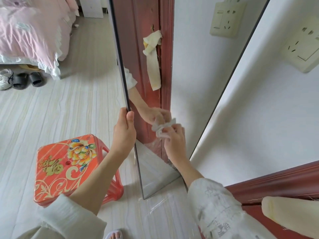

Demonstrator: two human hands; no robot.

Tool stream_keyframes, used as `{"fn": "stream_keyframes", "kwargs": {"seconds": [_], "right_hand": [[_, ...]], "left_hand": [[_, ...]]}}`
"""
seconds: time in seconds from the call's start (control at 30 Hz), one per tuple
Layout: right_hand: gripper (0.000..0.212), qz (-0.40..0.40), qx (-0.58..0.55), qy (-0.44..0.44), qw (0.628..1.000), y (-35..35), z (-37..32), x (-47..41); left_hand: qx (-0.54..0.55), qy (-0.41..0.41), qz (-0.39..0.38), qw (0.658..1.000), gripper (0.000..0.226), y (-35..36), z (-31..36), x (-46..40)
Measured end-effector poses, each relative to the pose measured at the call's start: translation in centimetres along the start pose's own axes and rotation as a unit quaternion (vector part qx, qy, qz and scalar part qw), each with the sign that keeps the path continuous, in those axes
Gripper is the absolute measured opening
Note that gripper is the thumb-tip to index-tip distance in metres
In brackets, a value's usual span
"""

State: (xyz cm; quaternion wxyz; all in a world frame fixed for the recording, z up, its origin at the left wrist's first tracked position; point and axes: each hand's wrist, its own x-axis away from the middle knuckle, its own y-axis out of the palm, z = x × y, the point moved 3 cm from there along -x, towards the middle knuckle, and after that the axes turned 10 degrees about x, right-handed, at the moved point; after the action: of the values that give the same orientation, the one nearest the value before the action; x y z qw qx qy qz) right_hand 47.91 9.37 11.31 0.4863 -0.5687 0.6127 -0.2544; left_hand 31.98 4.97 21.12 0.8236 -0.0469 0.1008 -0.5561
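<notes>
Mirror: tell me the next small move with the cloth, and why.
Probably wipe the cloth downward: the right hand holds it against the mirror, the left hand grips its edge, and the surface just below looks smeared.

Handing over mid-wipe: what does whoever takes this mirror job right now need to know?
Left hand: grips the mirror's left edge and steadies it.
Right hand: pinches a crumpled white cloth against the glass, in its lower half.
The mirror's foot is on the floor and it tilts back toward the white wall. A red stool is just to its left.
Done: unclear how much has been wiped.
Left: smears show just below the cloth, so probably wipe downward next, holding the edge.
</notes>
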Motion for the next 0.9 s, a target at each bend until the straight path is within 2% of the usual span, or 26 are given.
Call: {"fn": "stream_keyframes", "kwargs": {"seconds": [0.07, 0.1, 0.13, 0.2, 0.27, 0.37, 0.43, 0.5, 0.6, 0.67, 0.73, 0.8, 0.83, 0.87, 0.9], "right_hand": [[0.025, -0.112, 0.02, -0.009, 0.993, 1.5, 1.3, 1.5], [0.028, -0.128, 0.029, 0.002, 0.991, 1.4, 1.7, 1.8], [0.029, -0.11, 0.038, 0.02, 0.993, 0.6, 1.8, 1.8], [0.025, -0.015, 0.019, 0.049, 0.999, -1.8, 1.2, 1.2], [0.027, 0.084, -0.054, 0.056, 0.993, -4.9, -0.1, -0.5], [0.021, 0.227, -0.086, 0.004, 0.97, -8.9, -2.8, -3.8], [0.024, 0.274, -0.085, -0.044, 0.957, -10.3, -5.0, -5.3], [0.022, 0.28, -0.072, -0.076, 0.954, -10.2, -6.6, -5.5], [0.019, 0.227, -0.057, -0.103, 0.967, -7.0, -6.5, -3.8], [0.015, 0.161, -0.036, -0.137, 0.977, -4.7, -5.4, -1.9], [0.016, 0.021, 0.016, -0.169, 0.985, -3.1, -3.8, -0.2], [0.024, -0.151, 0.045, -0.129, 0.979, -1.9, -1.4, 1.2], [0.027, -0.171, 0.056, -0.085, 0.98, -1.7, 0.0, 1.4], [0.029, -0.147, 0.061, -0.029, 0.987, -2.2, 1.3, 1.3], [0.029, -0.091, 0.06, 0.024, 0.994, -3.0, 2.5, 0.9]], "left_hand": [[-0.005, 0.006, -0.005, 1.0, 0.025, 0.1, 0.0, 0.2], [-0.006, 0.009, -0.005, 1.0, 0.026, 0.2, 0.1, 0.2], [-0.006, 0.011, -0.005, 1.0, 0.027, 0.2, 0.1, 0.3], [-0.01, 0.015, -0.003, 1.0, 0.03, 0.1, 0.2, 0.4], [-0.011, 0.015, -0.003, 1.0, 0.031, 0.1, 0.3, 0.4], [-0.004, 0.012, -0.005, 1.0, 0.028, 0.1, 0.3, 0.6], [0.0, 0.013, -0.006, 1.0, 0.029, 0.0, 0.3, 0.7], [0.0, 0.016, -0.007, 1.0, 0.03, 0.0, 0.3, 0.7], [-0.003, 0.013, -0.008, 1.0, 0.03, -0.1, 0.3, 0.5], [-0.002, 0.012, -0.011, 1.0, 0.029, -0.2, 0.2, 0.3], [-0.003, 0.014, -0.012, 1.0, 0.025, -0.3, 0.1, 0.3], [-0.002, 0.019, -0.008, 1.0, 0.025, -0.1, 0.0, 0.4], [0.001, 0.021, -0.005, 1.0, 0.026, -0.1, 0.0, 0.5], [0.004, 0.021, -0.002, 1.0, 0.028, 0.0, 0.0, 0.6], [0.007, 0.023, 0.002, 1.0, 0.03, 0.1, 0.1, 0.6]]}}
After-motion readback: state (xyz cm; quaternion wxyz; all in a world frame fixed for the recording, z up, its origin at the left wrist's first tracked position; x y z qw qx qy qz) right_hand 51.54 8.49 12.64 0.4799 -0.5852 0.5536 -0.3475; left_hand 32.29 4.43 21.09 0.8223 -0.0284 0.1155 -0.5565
